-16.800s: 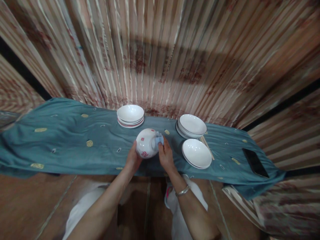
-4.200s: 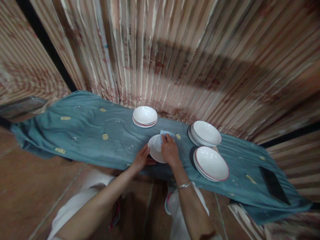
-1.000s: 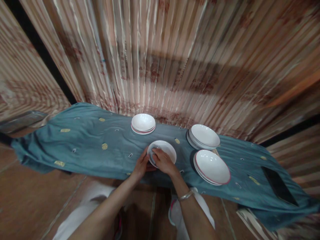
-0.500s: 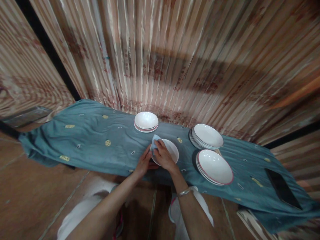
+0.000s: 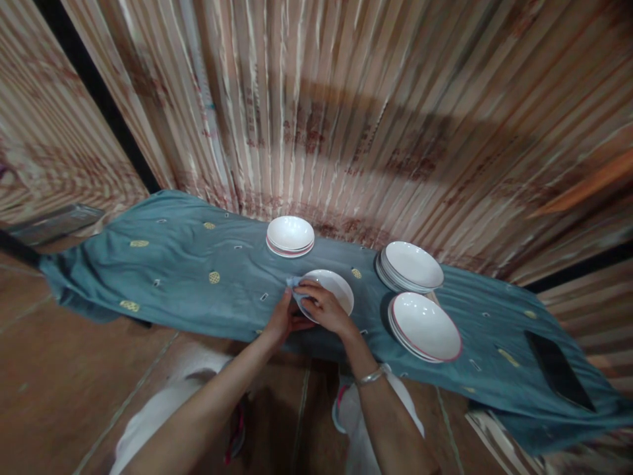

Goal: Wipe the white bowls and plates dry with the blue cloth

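Observation:
A white plate (image 5: 339, 289) is held near the front edge of the cloth-covered table. My left hand (image 5: 283, 318) grips its left side, with some of the fingers hidden under the rim. In my right hand (image 5: 324, 307) is a light blue cloth (image 5: 295, 284), pressed against the plate's left rim close to my left thumb. Behind them stands a small stack of white dishes (image 5: 290, 233). To the right are a stack of white plates (image 5: 413, 264) and, nearer me, a stack of red-rimmed plates (image 5: 426, 328).
A green patterned tablecloth (image 5: 188, 264) covers the long table. A dark phone-like slab (image 5: 558, 369) lies at the right end. Striped packed sheeting (image 5: 316, 119) rises behind the table, and dark metal poles (image 5: 99, 92) slant at both sides.
My right hand has slid the cloth slightly left and down along the plate's rim. My left hand keeps its hold on the plate, and the stacks stay where they were.

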Demonstrator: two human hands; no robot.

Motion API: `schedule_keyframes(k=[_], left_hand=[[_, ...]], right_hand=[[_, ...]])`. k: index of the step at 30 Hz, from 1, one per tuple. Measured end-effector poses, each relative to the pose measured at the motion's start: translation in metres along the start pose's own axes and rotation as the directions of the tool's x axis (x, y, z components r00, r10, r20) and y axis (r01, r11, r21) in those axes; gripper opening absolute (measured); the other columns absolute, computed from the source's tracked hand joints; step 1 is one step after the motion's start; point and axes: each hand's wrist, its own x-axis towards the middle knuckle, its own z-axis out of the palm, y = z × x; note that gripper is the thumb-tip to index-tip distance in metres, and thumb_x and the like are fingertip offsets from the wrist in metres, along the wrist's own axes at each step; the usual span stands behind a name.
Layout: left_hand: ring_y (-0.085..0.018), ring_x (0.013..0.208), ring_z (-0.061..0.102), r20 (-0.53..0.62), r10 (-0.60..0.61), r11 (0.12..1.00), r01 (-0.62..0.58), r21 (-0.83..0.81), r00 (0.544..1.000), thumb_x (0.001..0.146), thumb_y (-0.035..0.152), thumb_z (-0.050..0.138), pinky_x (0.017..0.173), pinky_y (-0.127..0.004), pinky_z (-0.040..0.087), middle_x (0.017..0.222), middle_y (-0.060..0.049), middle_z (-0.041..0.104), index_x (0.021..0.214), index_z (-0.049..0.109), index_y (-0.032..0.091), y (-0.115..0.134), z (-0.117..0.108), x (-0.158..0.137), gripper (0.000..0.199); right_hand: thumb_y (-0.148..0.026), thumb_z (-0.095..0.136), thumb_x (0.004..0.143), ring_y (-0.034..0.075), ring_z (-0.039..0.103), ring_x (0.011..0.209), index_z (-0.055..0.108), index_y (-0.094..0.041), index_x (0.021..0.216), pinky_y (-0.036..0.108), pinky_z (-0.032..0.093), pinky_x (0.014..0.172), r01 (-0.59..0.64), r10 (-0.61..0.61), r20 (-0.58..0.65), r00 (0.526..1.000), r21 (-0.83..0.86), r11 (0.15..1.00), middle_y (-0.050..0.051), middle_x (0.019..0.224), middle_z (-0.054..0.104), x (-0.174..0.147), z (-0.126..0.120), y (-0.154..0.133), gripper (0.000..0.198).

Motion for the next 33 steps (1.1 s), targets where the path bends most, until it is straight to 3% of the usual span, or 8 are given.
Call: schedule_keyframes(k=[7, 12, 17, 20, 27, 33], left_hand=[[-0.021, 0.074, 0.073, 0.057, 0.081, 0.997, -0.080, -0.019, 0.995, 0.097, 0.052, 0.043, 0.066, -0.037, 0.062, 0.111, -0.010, 0.074, 0.142, 0.051, 0.025, -0.005, -0.004, 0.002, 0.054], [-0.018, 0.076, 0.069, 0.012, 0.145, 0.987, -0.146, 0.061, 0.989, 0.094, 0.048, 0.049, 0.060, -0.031, 0.060, 0.117, -0.007, 0.071, 0.141, 0.053, 0.027, -0.004, -0.001, 0.001, 0.052], [-0.010, 0.051, 0.057, -0.008, 0.163, 0.981, -0.161, 0.106, 0.987, 0.085, 0.036, 0.065, 0.045, -0.020, 0.047, 0.084, -0.002, 0.073, 0.147, 0.047, 0.023, -0.005, -0.001, 0.002, 0.066], [-0.009, 0.043, 0.055, 0.013, 0.140, 0.983, -0.140, 0.122, 0.990, 0.086, 0.035, 0.065, 0.043, -0.020, 0.047, 0.076, 0.001, 0.070, 0.151, 0.040, 0.025, -0.003, -0.001, -0.001, 0.071], [-0.018, 0.061, 0.071, 0.008, 0.100, 0.990, -0.101, 0.094, 0.995, 0.090, 0.029, 0.061, 0.059, -0.036, 0.063, 0.102, -0.008, 0.072, 0.151, 0.039, 0.027, 0.000, 0.001, -0.003, 0.065], [-0.017, 0.065, 0.073, 0.030, 0.100, 0.992, -0.102, 0.070, 0.995, 0.088, 0.031, 0.066, 0.059, -0.035, 0.064, 0.130, -0.012, 0.064, 0.146, 0.047, 0.032, 0.000, -0.002, -0.001, 0.061]], right_hand=[[-0.006, 0.059, 0.075, 0.020, 0.063, 0.115, 0.078, -0.023, 0.095, 0.035, 0.046, 0.104, -0.028, 0.015, 0.105, 0.994, 0.121, 0.992, 0.006, 0.118, 0.070, -0.009, -0.014, -0.009, 0.033], [-0.005, 0.060, 0.074, 0.019, 0.069, 0.104, 0.078, -0.023, 0.088, 0.033, 0.049, 0.099, -0.080, 0.064, 0.153, 0.986, 0.103, 0.991, 0.003, 0.110, 0.074, -0.025, -0.025, -0.019, 0.029], [-0.003, 0.059, 0.073, 0.019, 0.069, 0.104, 0.078, -0.024, 0.087, 0.034, 0.049, 0.099, -0.092, 0.095, 0.122, 0.988, -0.029, 0.995, 0.002, 0.110, 0.076, -0.047, -0.034, -0.026, 0.032], [-0.002, 0.058, 0.073, 0.019, 0.070, 0.103, 0.077, -0.024, 0.084, 0.033, 0.050, 0.097, -0.088, 0.095, 0.094, 0.991, -0.074, 0.993, 0.002, 0.106, 0.077, -0.057, -0.041, -0.027, 0.032], [-0.002, 0.055, 0.071, 0.018, 0.070, 0.096, 0.075, -0.023, 0.074, 0.032, 0.051, 0.092, -0.094, 0.099, 0.032, 0.995, -0.126, 0.987, 0.002, 0.097, 0.077, -0.072, -0.057, -0.025, 0.030], [-0.006, 0.053, 0.071, 0.018, 0.069, 0.096, 0.073, -0.024, 0.070, 0.035, 0.051, 0.095, -0.177, 0.160, -0.129, 0.979, -0.133, 0.975, 0.002, 0.093, 0.075, -0.082, -0.068, -0.012, 0.028]])
